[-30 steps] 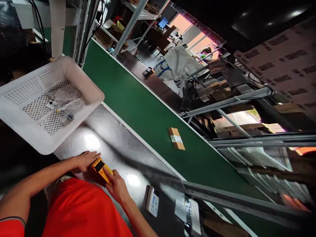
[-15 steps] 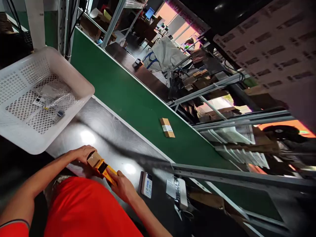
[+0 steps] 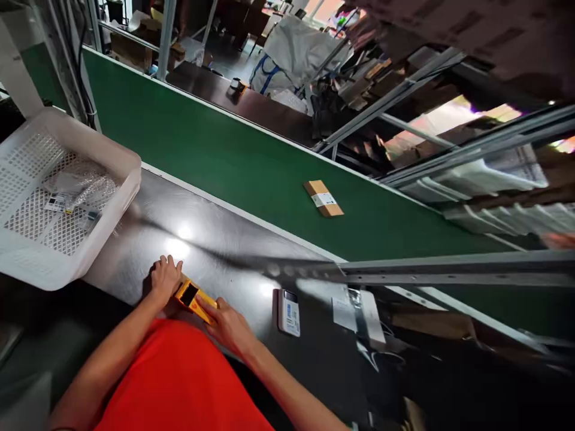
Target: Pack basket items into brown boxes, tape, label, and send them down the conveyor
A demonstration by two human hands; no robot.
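Observation:
My right hand [image 3: 229, 323] is closed round the handle of a yellow hand-held tool [image 3: 204, 302] with a dark window or opening near its front; its exact kind is unclear. The tool's front end meets a small brown cardboard box [image 3: 182, 279], mostly hidden under my left hand [image 3: 166, 276]. That hand grips the box from its far left side, several fingertips showing beyond it. Both hands are low over the metal worktop [image 3: 215, 239], close to my red shirt. Right of them lies a grey-white device [image 3: 288, 312] with a small dark display.
A white plastic basket [image 3: 128, 170] at the left holds clear plastic packaging and a label. Behind the worktop runs a green conveyor belt [image 3: 224, 155] carrying a flat brown box [image 3: 324, 199] with a white label. A metal beam [image 3: 449, 267] crosses at the right.
The view has swung, so the basket sits further left and the belt box further right. My left hand has shifted over the box, covering more of it. The tool stays in my right hand.

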